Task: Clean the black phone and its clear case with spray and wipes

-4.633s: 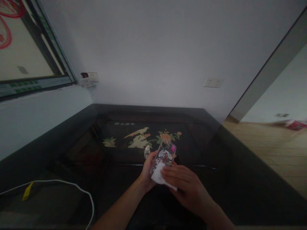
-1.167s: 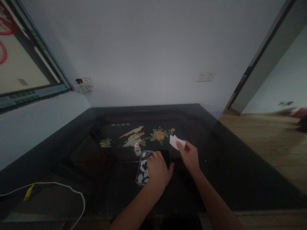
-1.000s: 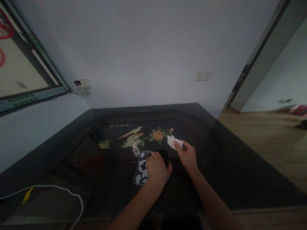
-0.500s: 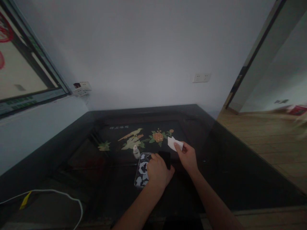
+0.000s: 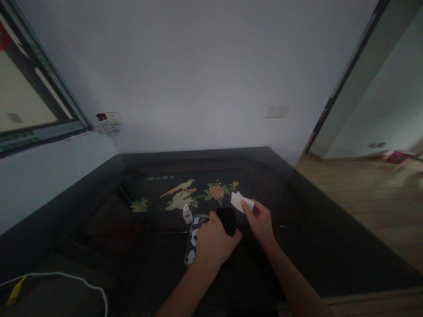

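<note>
My left hand (image 5: 216, 240) is closed around a black phone (image 5: 226, 220), its thumb along the near right side. Partly beneath that hand lies a clear phone case (image 5: 191, 242) with a black-and-white pattern; the hand covers much of it. To the right, my right hand (image 5: 260, 220) pinches a folded white tissue or wipe (image 5: 241, 201) between thumb and fingers, a little apart from the phone. A small clear bottle with a white cap (image 5: 187, 214) stands upright just beyond the case's far left corner.
The dark glossy table (image 5: 297, 246) carries a painted bird and flowers (image 5: 216, 192). A white cable (image 5: 76, 277) with a yellow tag (image 5: 16, 290) crosses the near left. Wall sockets (image 5: 276, 111) sit on the wall behind, and a window (image 5: 36, 88) is at left.
My left hand has shifted slightly, showing more of the phone and covering more of the case. My right hand still holds the white piece. The view has turned a little.
</note>
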The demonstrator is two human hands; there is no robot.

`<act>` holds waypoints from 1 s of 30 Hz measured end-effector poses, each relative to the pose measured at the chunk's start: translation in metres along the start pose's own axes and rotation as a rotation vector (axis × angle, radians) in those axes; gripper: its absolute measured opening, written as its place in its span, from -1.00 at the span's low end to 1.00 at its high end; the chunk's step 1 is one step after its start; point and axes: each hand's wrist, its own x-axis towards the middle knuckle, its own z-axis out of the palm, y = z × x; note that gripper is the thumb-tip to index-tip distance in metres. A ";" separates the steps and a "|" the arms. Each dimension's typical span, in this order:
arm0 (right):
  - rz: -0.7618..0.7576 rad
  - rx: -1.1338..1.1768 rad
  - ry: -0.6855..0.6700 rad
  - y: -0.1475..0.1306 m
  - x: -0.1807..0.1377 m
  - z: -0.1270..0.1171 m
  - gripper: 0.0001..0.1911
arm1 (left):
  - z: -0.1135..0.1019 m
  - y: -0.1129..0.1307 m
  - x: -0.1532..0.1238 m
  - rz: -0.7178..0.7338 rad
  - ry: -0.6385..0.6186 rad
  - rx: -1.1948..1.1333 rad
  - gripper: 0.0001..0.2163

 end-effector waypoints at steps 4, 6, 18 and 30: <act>-0.030 -0.034 -0.016 0.001 -0.002 0.002 -0.59 | -0.008 -0.010 0.005 0.045 -0.064 -0.198 -0.49; -0.048 -0.070 -0.032 0.000 -0.005 0.004 -0.62 | -0.011 -0.017 0.008 0.045 -0.125 -0.332 -0.49; -0.420 -0.250 -0.323 -0.010 -0.017 0.014 -0.79 | -0.005 -0.045 0.021 -0.217 -0.540 -1.481 -0.63; -0.717 -0.398 -0.656 -0.030 -0.033 0.013 -0.74 | 0.017 -0.053 0.030 -0.288 -0.447 -1.801 -0.62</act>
